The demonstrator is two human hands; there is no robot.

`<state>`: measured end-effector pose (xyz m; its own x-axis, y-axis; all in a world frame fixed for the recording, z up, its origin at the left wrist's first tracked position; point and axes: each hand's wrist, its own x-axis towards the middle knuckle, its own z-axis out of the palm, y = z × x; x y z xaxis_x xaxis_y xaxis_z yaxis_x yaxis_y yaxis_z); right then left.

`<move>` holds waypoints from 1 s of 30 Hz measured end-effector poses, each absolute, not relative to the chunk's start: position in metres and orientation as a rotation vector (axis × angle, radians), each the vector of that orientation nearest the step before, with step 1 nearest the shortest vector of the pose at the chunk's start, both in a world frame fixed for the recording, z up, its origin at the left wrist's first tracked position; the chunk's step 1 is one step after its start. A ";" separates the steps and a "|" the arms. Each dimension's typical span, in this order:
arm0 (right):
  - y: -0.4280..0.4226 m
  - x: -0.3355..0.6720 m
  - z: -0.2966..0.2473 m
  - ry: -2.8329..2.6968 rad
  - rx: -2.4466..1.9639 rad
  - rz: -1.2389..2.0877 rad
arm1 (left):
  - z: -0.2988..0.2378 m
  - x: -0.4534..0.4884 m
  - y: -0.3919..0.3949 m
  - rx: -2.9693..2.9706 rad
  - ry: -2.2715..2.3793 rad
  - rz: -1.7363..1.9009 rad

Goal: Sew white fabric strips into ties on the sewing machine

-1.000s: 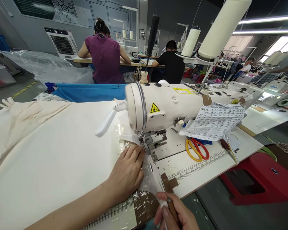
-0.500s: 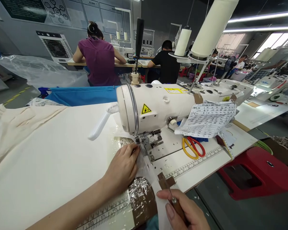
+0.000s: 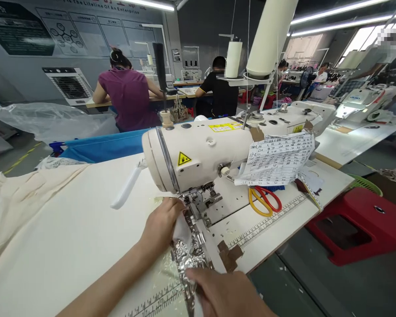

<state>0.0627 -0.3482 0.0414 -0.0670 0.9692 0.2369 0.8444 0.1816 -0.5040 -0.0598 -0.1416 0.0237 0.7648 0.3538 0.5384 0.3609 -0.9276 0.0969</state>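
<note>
My left hand (image 3: 163,222) lies at the front of a white sewing machine (image 3: 194,152), its fingertips pressed together beside the needle area. They hold white fabric (image 3: 182,231), which hangs back toward me over a shiny taped strip (image 3: 189,253) on the table edge. Nearer to me, my right hand (image 3: 229,290) is curled over the lower part of that strip, with its index finger pointing left. White cloth shows just under its fingers, but what they grip is hidden. The awl seen in this hand earlier is out of sight now.
Scissors (image 3: 264,200) with yellow and red handles lie right of the needle. A handwritten sheet (image 3: 277,160) hangs on the machine. Cream fabric (image 3: 29,189) covers the table's left end. A red stool (image 3: 363,220) stands at right; two people sit at machines ahead.
The view has shifted slightly. My right hand has moved left over the strip and turned, so the awl no longer shows. My left hand stays by the needle; the white fabric has folded beside it.
</note>
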 end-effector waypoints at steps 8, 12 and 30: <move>-0.316 0.083 0.032 -1.603 -1.848 0.141 | 0.022 -0.063 -0.128 -3.163 -0.538 -1.217; -0.302 0.084 0.024 -1.668 -1.859 0.022 | 0.023 -0.063 -0.127 -3.239 -0.615 -1.221; -0.294 0.081 0.022 -1.695 -1.911 0.025 | 0.025 -0.063 -0.128 -3.292 -0.753 -1.150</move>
<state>0.0813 -0.2943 0.0219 0.1928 0.9152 0.3538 0.9042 -0.0257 -0.4263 -0.0626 -0.1278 0.0251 0.7161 0.5055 0.4813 0.2392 -0.8255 0.5112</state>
